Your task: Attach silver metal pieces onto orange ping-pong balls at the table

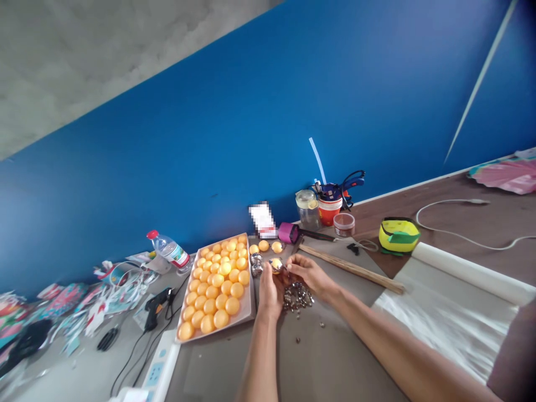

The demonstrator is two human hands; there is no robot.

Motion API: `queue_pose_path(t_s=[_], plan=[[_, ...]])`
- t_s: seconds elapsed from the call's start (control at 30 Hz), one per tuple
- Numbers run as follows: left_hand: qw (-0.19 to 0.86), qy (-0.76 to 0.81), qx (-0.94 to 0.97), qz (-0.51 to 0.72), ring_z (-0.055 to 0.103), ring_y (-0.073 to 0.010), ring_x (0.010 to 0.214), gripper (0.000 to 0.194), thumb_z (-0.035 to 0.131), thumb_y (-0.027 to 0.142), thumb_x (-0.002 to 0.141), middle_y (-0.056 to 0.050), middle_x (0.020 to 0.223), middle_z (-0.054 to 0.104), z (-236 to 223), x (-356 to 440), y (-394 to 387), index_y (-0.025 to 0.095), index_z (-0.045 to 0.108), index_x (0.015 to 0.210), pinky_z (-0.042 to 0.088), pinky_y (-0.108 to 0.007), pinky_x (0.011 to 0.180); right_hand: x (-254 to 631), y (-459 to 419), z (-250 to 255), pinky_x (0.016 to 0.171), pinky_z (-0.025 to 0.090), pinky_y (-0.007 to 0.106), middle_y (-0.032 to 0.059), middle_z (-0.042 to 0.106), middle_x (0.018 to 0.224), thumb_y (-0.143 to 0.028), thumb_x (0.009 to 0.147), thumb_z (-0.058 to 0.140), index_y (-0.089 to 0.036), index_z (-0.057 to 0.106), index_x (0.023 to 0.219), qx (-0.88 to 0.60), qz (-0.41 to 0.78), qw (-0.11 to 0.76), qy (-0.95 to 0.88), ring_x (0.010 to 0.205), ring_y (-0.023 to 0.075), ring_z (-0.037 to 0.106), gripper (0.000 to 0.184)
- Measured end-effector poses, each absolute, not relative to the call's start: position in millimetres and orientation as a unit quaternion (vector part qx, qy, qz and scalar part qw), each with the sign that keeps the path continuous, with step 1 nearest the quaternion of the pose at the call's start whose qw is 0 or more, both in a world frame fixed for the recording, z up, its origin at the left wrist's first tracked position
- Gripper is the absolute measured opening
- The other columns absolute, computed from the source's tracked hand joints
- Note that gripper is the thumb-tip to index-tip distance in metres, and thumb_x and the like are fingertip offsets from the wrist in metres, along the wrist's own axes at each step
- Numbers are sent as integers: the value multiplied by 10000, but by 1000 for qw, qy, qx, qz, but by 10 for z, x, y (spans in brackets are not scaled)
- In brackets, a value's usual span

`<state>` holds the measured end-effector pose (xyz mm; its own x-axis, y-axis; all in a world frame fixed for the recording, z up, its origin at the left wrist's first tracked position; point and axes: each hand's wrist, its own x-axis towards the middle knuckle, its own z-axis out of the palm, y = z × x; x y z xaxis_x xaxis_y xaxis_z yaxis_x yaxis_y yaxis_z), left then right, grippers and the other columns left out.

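My left hand (271, 293) is closed around an orange ping-pong ball (275, 263) that has silvery pieces on part of it. Close beside it, my right hand (310, 273) has thumb and fingers pinched together near the ball; whatever they hold is too small to make out. Below both hands lies a pile of small shiny metal pieces (298, 297), with a few scattered nearer me. Just beyond my left hand sit silvery covered balls (257, 264). Past these, a few loose balls (263, 245) rest on the table, one with a pale patch.
Left of my hands stands a shallow box (252, 298) full of orange balls. Further left are a water bottle (171, 251), a glue gun (156, 307) and a power strip (161, 363). To the right lie a wooden stick (352, 269), a yellow-green tape roll (397, 234) and a plastic film roll (473, 273).
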<state>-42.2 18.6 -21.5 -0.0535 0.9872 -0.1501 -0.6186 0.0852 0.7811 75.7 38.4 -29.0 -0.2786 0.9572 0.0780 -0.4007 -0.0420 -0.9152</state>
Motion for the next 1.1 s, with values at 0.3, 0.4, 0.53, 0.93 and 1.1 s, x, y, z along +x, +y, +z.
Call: queue_pose_path(t_s=[0.3, 0.4, 0.53, 0.93, 1.1], plan=[[682, 314, 199, 630, 501, -99, 541, 298, 658, 436, 744, -44, 724, 623, -100, -543, 203, 161, 612, 849, 407, -228, 561, 922, 304, -280, 725, 374, 284, 85, 645, 924, -267, 733, 593, -193, 671, 947, -479, 221, 232, -817, 769, 194, 590, 239], [688, 311, 196, 626, 510, -103, 545, 314, 670, 414, 738, -43, 721, 622, -100, -520, 198, 159, 614, 913, 412, -227, 565, 874, 271, -254, 755, 364, 273, 91, 654, 915, -257, 814, 521, -195, 680, 911, -490, 182, 179, -833, 817, 198, 610, 196], [695, 310, 202, 616, 519, -104, 552, 344, 663, 425, 743, -44, 722, 624, -104, -506, 196, 151, 610, 945, 417, -223, 573, 854, 285, -260, 761, 355, 255, 85, 663, 898, -202, 861, 446, -187, 672, 855, -498, 179, 169, -832, 843, 184, 617, 227], [671, 322, 203, 636, 537, -103, 619, 296, 665, 368, 761, -26, 751, 603, -102, -509, 193, 158, 614, 962, 407, -203, 559, 855, 413, -317, 560, 361, 239, -18, 538, 586, -343, 761, 517, -179, 555, 707, -420, 508, 496, -565, 560, 122, 490, 177], [667, 321, 214, 637, 520, -101, 596, 359, 679, 371, 746, -22, 750, 602, -94, -492, 192, 161, 609, 1029, 395, -216, 554, 826, 371, -236, 483, 335, 224, 5, 628, 716, -386, 624, 656, -180, 481, 616, -344, 659, 532, -405, 443, 63, 458, 271]])
